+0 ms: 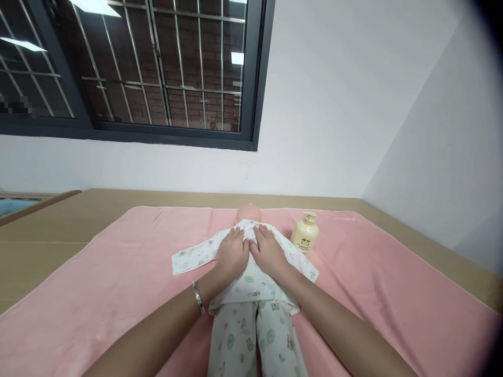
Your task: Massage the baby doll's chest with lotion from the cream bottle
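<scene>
A baby doll lies on its back, its head toward the wall. White printed pajamas cover it, a long-sleeved top and trousers. My left hand rests flat on the left side of the doll's chest, fingers stretched out. Beside it, my right hand lies flat on the right side of the chest, and the two thumbs meet near the middle. A silver bracelet circles my left wrist. Most of the doll's face is out of sight.
A pale yellow pump bottle stands just right of the doll. Beneath everything spreads a pink sheet over a wooden tabletop. Behind are a white wall and a barred window.
</scene>
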The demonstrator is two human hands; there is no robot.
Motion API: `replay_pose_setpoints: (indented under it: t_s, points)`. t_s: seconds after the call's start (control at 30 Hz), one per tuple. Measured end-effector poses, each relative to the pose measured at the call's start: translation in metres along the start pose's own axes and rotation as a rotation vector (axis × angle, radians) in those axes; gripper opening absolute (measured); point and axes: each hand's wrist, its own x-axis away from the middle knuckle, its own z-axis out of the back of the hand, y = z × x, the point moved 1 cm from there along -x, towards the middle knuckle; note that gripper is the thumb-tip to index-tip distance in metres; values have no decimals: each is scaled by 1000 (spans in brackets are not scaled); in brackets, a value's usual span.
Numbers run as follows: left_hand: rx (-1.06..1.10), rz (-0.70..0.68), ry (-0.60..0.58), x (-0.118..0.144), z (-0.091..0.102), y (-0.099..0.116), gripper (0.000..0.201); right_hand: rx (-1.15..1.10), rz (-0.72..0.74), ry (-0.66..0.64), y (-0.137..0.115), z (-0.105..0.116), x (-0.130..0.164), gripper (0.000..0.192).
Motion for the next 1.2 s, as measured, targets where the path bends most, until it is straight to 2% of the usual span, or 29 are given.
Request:
replay_pose_setpoints:
  t_s: [0.17, 0.27, 0.53, 0.67, 0.87, 1.0, 1.2]
  points:
    - [71, 38, -83, -17, -4, -17, 46, 182, 2, 4, -26, 4, 19, 50]
    - [53, 40, -77, -20, -5, -19, 48, 223, 42, 1, -28, 5, 21, 49]
    - [-83, -67, 15, 2, 6, 12, 38, -2, 2, 14, 8, 8, -7, 44]
    - [-58, -64, 26, 6, 9, 16, 35, -2, 1, 24, 16, 6, -13, 44]
    - [-14, -121, -83, -3, 6, 6, 46, 94, 9, 15, 2, 5, -4, 47]
    - [6, -144, -95, -10, 2, -3, 48, 167, 6, 13, -13, 7, 10, 46]
    - [31, -7, -124, -16, -2, -12, 55, 157, 77, 51, -21, 7, 21, 41]
